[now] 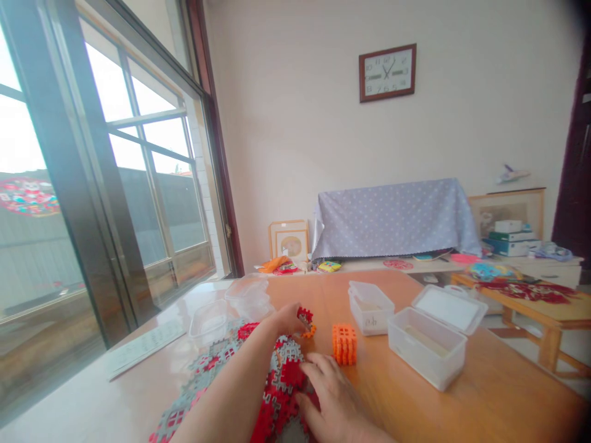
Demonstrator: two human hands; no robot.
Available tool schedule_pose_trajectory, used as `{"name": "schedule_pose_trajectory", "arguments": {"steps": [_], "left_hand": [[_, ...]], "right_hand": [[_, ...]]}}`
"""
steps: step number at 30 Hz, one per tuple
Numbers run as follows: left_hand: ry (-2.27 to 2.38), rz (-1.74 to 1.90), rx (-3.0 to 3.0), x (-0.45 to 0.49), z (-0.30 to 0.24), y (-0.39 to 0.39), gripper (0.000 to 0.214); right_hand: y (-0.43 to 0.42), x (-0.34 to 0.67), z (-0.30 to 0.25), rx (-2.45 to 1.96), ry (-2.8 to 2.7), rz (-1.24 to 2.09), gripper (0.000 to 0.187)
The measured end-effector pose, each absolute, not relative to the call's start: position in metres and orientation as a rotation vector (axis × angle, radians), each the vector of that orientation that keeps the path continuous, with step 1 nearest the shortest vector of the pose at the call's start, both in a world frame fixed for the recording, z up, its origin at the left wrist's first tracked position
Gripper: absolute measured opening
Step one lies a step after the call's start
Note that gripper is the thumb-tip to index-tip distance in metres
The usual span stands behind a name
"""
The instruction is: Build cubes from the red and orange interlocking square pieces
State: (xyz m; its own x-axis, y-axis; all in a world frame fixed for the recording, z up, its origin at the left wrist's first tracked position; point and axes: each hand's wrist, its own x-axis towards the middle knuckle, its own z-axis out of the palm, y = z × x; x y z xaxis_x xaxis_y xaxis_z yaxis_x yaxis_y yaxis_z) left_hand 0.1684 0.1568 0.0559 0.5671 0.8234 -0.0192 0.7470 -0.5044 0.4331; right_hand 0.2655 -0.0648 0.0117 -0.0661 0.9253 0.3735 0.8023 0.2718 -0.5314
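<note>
A person's left hand closes its grip on a red piece at the far edge of a tile mat that lies on the near left part of a wooden surface. The right hand rests flat on the mat's near right side, its grip wide and holding nothing, fingers spread over the red squares. The mat is a patchwork of red and grey plastic squares with toothed edges and open lattice centres, locked side by side into a flat sheet. A small orange piece sits just under the red one; whether the two are joined cannot be told. An orange block of the same lattice squares, stacked into a cube, stands just right of the mat, apart from both hands.

Further right are two clear plastic tubs, a small tub with its lid on and a large tub with its lid tipped open behind it; pale contents show through both but cannot be made out. Empty clear containers stand left of the mat, beside a printed white strip whose markings are too blurred to read. The left forearm covers the mat's middle, and the bottom edge of the view cuts off its near end and both arms
</note>
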Motion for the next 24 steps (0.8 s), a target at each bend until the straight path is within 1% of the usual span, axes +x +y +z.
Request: {"name": "schedule_pose_trajectory", "arguments": {"steps": [3, 7, 10, 12, 14, 16, 20, 21, 24], "left_hand": [[1.237, 0.368, 2.446, 0.155, 0.064, 0.138, 0.037], [1.172, 0.453, 2.486, 0.119, 0.08, 0.105, 0.029], [0.928, 0.415, 2.343, 0.091, 0.09, 0.084, 0.034], [0.834, 0.478, 2.178, 0.078, 0.093, 0.079, 0.036], [0.988, 0.638, 2.096, 0.07, 0.091, 0.085, 0.035], [1.318, 0.775, 2.091, 0.068, 0.084, 0.097, 0.031], [1.508, 0.715, 2.137, 0.074, 0.06, 0.125, 0.028], [1.518, 0.677, 2.169, 0.077, 0.055, 0.131, 0.03], [1.537, 0.528, 2.265, 0.088, 0.043, 0.143, 0.052]], "right_hand": [[-0.066, 0.265, 0.01, -1.537, -1.867, 0.222, 0.041], [-0.068, 0.264, 0.01, -1.502, -1.852, 0.208, 0.04], [-0.07, 0.264, 0.01, -1.494, -1.841, 0.203, 0.039], [-0.07, 0.265, 0.009, -1.486, -1.84, 0.199, 0.038], [-0.069, 0.265, 0.008, -1.474, -1.848, 0.193, 0.037], [-0.068, 0.265, 0.006, -1.465, -1.859, 0.184, 0.036], [-0.065, 0.265, 0.0, -1.466, -1.871, 0.171, 0.038], [-0.064, 0.266, -0.001, -1.471, -1.878, 0.172, 0.04], [-0.061, 0.267, -0.006, -1.491, -1.891, 0.175, 0.044]]}}
